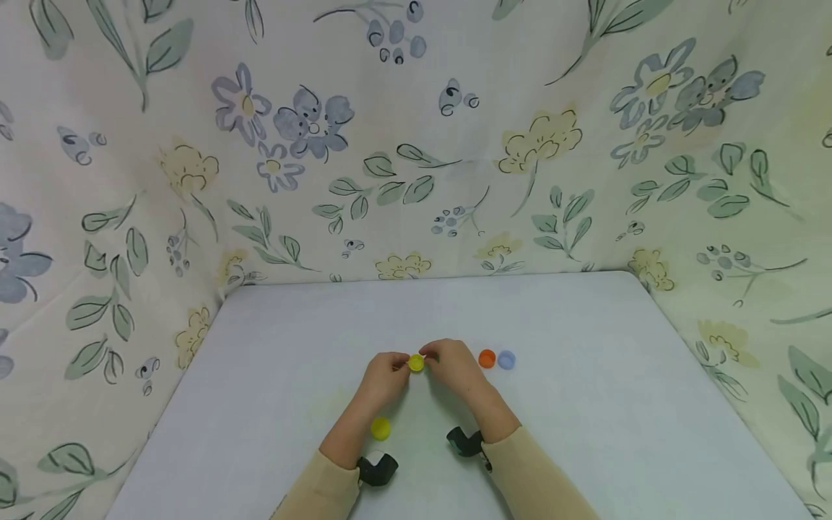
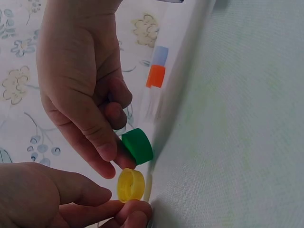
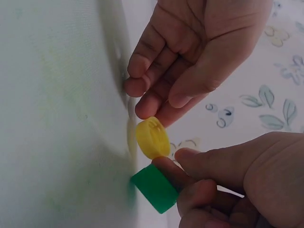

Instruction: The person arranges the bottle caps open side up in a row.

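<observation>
Both hands meet over the middle of the pale worktop [image 1: 585, 433], just in front of the person. The left hand [image 1: 383, 379] pinches a yellow cap [image 1: 416, 363] between thumb and fingertips, its open side turned toward the right wrist camera, where ridges show inside it. The right hand [image 1: 455, 365] has its fingers curled around a green cap [image 2: 137, 146], gripped at the fingertips and resting against the worktop. The two caps sit just beside each other, the yellow one slightly above the green one in the right wrist view; whether they touch cannot be told. A second yellow cap [image 1: 380, 428] lies on the worktop near the left wrist. To the right of the hands, an orange cap [image 1: 487, 358] and a blue cap [image 1: 506, 360] lie side by side, touching or nearly so. A floral cloth [image 1: 416, 144] hangs behind and around the worktop.
</observation>
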Demonstrator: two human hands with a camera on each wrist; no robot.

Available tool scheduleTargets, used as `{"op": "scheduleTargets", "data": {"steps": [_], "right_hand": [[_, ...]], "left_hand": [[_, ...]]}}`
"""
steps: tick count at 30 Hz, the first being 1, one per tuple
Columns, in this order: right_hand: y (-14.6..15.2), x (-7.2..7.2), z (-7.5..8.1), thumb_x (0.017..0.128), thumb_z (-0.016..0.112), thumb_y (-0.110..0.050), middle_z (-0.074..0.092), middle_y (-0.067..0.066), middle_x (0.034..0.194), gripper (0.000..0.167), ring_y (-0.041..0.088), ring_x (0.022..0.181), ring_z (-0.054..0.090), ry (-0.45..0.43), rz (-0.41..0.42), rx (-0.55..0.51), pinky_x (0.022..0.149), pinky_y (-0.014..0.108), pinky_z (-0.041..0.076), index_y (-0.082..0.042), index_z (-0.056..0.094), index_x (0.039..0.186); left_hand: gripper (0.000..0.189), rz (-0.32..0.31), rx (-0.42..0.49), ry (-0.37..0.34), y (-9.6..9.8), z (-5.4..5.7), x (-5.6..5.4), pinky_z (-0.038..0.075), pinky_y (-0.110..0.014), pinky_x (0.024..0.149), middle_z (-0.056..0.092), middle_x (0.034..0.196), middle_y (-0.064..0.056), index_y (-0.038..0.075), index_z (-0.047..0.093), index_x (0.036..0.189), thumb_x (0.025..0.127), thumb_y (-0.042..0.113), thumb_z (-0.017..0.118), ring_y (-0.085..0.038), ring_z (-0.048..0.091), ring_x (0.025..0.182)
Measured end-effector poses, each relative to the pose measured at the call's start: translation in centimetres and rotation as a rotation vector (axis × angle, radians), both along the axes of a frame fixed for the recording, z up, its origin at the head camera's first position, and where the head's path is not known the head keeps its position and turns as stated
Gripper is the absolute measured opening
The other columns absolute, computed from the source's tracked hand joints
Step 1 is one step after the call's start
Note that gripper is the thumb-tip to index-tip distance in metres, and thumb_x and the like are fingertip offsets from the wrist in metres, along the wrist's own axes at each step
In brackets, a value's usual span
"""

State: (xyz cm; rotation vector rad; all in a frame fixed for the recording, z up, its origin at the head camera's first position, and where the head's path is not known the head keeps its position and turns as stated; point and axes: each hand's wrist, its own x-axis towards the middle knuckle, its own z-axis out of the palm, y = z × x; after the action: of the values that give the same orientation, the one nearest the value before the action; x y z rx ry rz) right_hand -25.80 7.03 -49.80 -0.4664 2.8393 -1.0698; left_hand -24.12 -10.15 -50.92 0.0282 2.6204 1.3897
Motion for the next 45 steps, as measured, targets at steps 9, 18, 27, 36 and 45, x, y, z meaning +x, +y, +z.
{"op": "scheduleTargets", "data": {"steps": [9, 18, 27, 36, 45], "right_hand": [[0.0, 0.3, 0.2, 0.096, 0.07, -0.005, 0.074, 0.008, 0.107, 0.022, 0.026, 0.103, 0.067, -0.001, 0.016, 0.05, 0.095, 0.044, 0.054, -0.005, 0.075, 0.118], [0.4, 0.4, 0.4, 0.095, 0.07, -0.004, 0.073, 0.007, 0.106, 0.027, 0.026, 0.104, 0.065, -0.042, -0.001, 0.037, 0.096, 0.046, 0.053, -0.006, 0.072, 0.122], [1.4, 0.0, 0.5, 0.093, 0.071, -0.001, 0.073, 0.005, 0.106, 0.032, 0.028, 0.11, 0.063, -0.087, -0.032, -0.009, 0.097, 0.048, 0.051, -0.007, 0.071, 0.124], [2.0, -0.7, 0.3, 0.088, 0.079, -0.005, 0.071, 0.005, 0.109, 0.038, 0.027, 0.108, 0.062, -0.104, -0.015, 0.013, 0.094, 0.045, 0.052, -0.01, 0.071, 0.126], [1.8, -0.7, -0.2, 0.084, 0.085, -0.01, 0.067, 0.006, 0.11, 0.048, 0.022, 0.098, 0.061, -0.095, 0.021, 0.138, 0.091, 0.043, 0.054, -0.011, 0.069, 0.129]], "left_hand": [[0.032, -0.029, 0.006, 0.014, -0.1, -0.1, 0.0, 0.052, -0.049, 0.093, 0.07, 0.111, -0.018, -0.01, 0.067, 0.124, 0.098, 0.006, 0.06, -0.031, 0.064, 0.104], [0.033, -0.023, 0.011, 0.003, 0.1, 0.1, 0.2, 0.051, -0.051, 0.097, 0.07, 0.115, -0.02, -0.011, 0.066, 0.125, 0.098, 0.007, 0.059, -0.035, 0.063, 0.11], [0.033, -0.009, -0.001, -0.028, 0.1, 0.0, 0.2, 0.05, -0.052, 0.099, 0.069, 0.118, -0.018, -0.008, 0.066, 0.127, 0.101, 0.01, 0.059, -0.032, 0.063, 0.11], [0.034, -0.027, -0.004, -0.028, 0.0, 0.1, 0.3, 0.049, -0.052, 0.1, 0.069, 0.119, -0.017, -0.006, 0.066, 0.129, 0.1, 0.01, 0.059, -0.031, 0.062, 0.11], [0.035, -0.023, 0.011, -0.035, 0.1, 0.2, 0.4, 0.049, -0.052, 0.099, 0.069, 0.119, -0.017, -0.006, 0.065, 0.129, 0.1, 0.011, 0.058, -0.032, 0.062, 0.11]]}}
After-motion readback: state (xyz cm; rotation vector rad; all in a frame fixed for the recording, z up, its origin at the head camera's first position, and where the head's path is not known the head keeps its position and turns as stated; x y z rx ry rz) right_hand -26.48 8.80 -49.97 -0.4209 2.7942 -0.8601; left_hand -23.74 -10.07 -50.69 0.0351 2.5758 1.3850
